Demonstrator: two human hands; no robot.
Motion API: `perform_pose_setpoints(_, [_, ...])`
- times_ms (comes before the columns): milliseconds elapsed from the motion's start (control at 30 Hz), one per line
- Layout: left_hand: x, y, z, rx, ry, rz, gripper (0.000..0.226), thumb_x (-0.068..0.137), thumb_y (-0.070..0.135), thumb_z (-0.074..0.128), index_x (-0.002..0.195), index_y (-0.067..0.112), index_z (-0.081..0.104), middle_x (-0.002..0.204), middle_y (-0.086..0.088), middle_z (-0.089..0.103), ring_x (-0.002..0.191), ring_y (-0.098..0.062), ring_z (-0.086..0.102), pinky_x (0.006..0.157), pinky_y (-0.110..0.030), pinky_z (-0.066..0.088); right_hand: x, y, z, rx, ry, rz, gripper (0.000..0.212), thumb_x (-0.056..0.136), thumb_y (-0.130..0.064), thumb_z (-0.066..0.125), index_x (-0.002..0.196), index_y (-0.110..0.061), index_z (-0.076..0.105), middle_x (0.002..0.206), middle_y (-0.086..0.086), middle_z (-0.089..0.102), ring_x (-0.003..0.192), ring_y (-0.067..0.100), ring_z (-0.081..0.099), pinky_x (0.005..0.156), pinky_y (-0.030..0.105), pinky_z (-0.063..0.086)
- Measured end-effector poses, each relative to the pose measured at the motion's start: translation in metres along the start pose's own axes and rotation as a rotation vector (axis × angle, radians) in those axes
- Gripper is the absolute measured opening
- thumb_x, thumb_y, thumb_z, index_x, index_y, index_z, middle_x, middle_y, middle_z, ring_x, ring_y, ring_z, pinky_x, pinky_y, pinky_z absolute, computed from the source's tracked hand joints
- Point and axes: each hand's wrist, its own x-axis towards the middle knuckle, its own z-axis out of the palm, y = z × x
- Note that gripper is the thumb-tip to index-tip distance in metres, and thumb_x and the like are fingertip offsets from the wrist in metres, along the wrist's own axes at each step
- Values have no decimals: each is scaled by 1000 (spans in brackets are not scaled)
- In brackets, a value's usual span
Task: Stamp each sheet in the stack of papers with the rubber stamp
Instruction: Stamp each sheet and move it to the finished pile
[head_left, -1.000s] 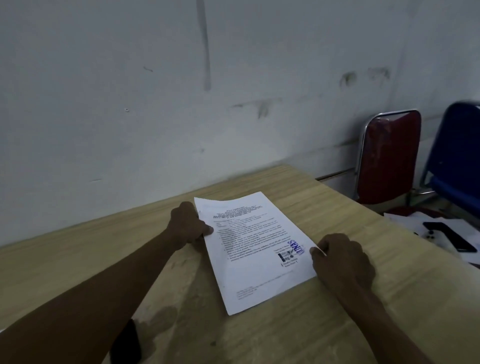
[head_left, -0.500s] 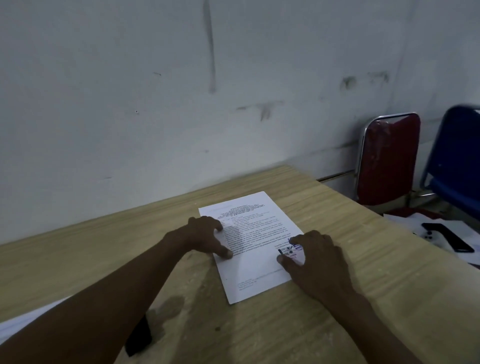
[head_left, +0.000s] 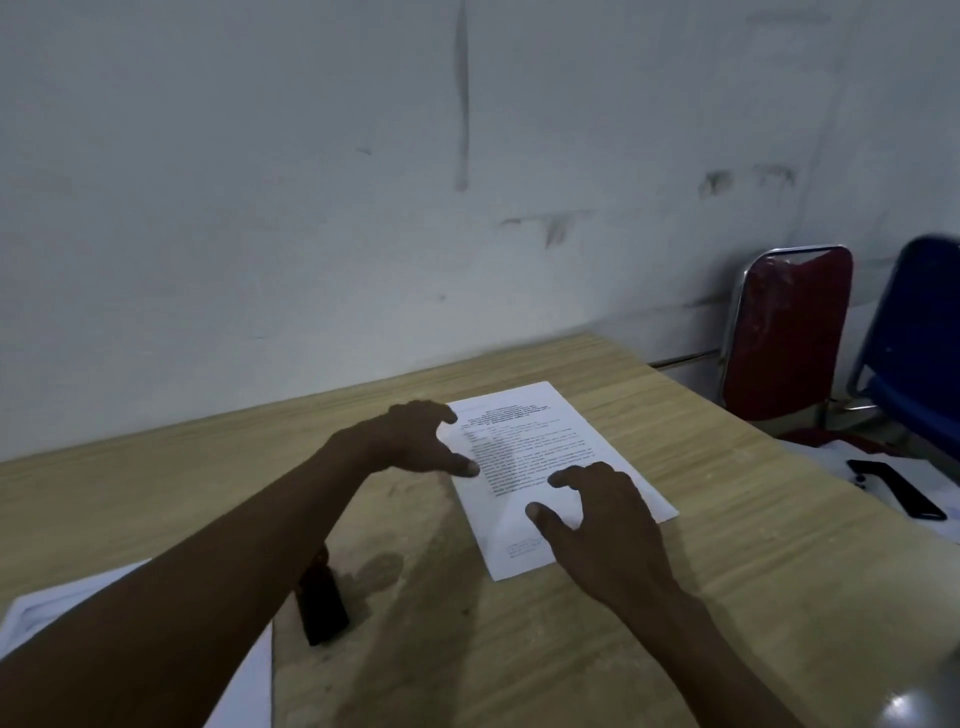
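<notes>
Both hands have shifted since half a second ago: the right hand (head_left: 605, 525) has slid off the sheet's right edge toward its middle and now hides the blue stamp mark, while the left hand (head_left: 415, 439) has lifted its fingers into a looser spread.

From the head camera, the sheet (head_left: 540, 447) lies flat on the table (head_left: 727, 597), turned so its top points toward one o'clock. The left hand sits at the sheet's nine o'clock edge, fingers apart and curled, gripping nothing, its thumb tip touching the paper's margin. The right hand rests over the sheet's four o'clock part, also spread and holding nothing, thumb and forefinger on the page. Whether more sheets lie under the top one cannot be told.

A dark stamp (head_left: 322, 603) stands on the table at seven o'clock from the sheet, partly behind the left forearm, apart from both hands. More paper (head_left: 36, 618) lies at the table's eight o'clock corner. At three o'clock, a phone (head_left: 896, 488) rests on other papers. A red chair (head_left: 789, 332) and a blue chair (head_left: 919, 338) stand at two o'clock against the wall (head_left: 311, 182).
</notes>
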Motion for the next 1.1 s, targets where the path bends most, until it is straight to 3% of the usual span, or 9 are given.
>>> perform_pose_setpoints(100, [-28,-9,-28,-110,92,24,81,72,55,75,140,22,45,149,-1,39,133,-20,41,106,-34,36,-6,-25,5,75,-18,-45,40,85,-43,69,121,-27,60,118,-10,60,116,11,51,93,24,37])
perform_pose_setpoints(233, [-77,-45,-53,-249,207,3,67,69,51,79,127,25,58,132,-2,53,115,-17,55,97,-37,48,-21,-72,21,166,-129,-123,50,77,-48,75,123,-31,59,108,-12,62,106,9,58,90,32,51])
perform_pose_setpoints(433, [-159,-115,-46,-392,422,-66,40,74,34,80,110,20,68,110,1,66,84,-11,68,72,-25,54,-48,-144,49,75,-274,-173,70,75,-61,71,136,-35,47,125,-10,58,115,12,56,93,36,49])
perform_pose_setpoints(567, [-201,-157,-27,-427,528,-120,30,74,29,81,102,22,71,103,4,70,76,-10,69,67,-26,55,-54,-167,65,-48,-280,-182,68,77,-53,70,137,-32,44,126,-6,56,120,18,53,94,37,46])
perform_pose_setpoints(700, [-231,-192,-5,-422,556,-165,27,74,27,81,99,22,71,101,7,71,82,-5,69,74,-24,52,-58,-178,75,-162,-274,-192,45,86,-43,65,125,-28,50,115,-3,60,107,20,58,83,33,46])
perform_pose_setpoints(867, [-253,-216,23,-359,563,-152,31,74,30,81,102,26,70,105,10,66,101,-9,59,86,-26,41,-63,-187,80,-181,-221,-183,27,93,-40,59,111,-23,50,105,4,63,95,25,63,82,40,54])
perform_pose_setpoints(1000, [-259,-222,39,-359,606,-74,34,73,32,81,103,26,68,110,14,65,109,-10,57,91,-23,38,-73,-194,82,12,-161,-156,25,92,-40,61,103,-22,47,96,-2,64,88,21,63,77,42,55])
perform_pose_setpoints(1100, [-262,-221,51,-356,596,-18,50,66,54,73,106,27,67,115,14,63,113,-7,54,94,-19,36,-88,-200,84,190,-172,-144,23,92,-38,60,100,-22,46,90,-6,61,85,17,62,73,38,52])
